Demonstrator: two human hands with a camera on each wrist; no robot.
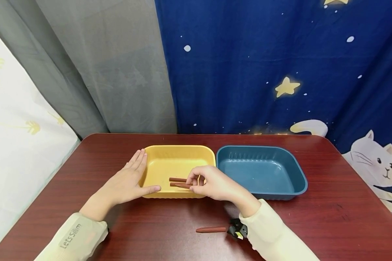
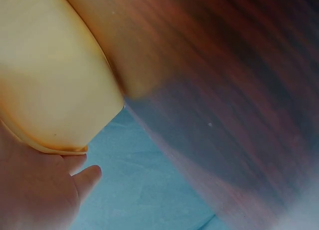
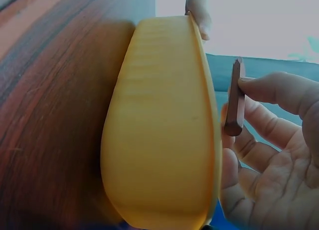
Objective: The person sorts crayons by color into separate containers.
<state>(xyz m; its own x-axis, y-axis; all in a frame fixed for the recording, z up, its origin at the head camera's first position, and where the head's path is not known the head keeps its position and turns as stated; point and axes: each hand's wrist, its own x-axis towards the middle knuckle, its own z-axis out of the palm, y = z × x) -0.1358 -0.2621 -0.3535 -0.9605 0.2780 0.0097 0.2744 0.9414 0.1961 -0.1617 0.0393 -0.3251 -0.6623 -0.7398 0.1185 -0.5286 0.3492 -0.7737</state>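
Observation:
My left hand lies along the left end of a yellow bin, fingers straight and thumb over its front rim. Over the bin's front right part, my right hand pinches a brown stick with a tapered end between thumb and fingers. The right wrist view shows this stick at the rim's height, beside the bin's wall. A second brown stick runs alongside it; whether the fingers also hold that one, I cannot tell. The left wrist view catches only part of the left hand at the rim.
A blue bin stands right of the yellow one, close against it. Another brown stick lies on the dark red table near the front, its right end meeting a black device at the right wrist. Curtains hang behind.

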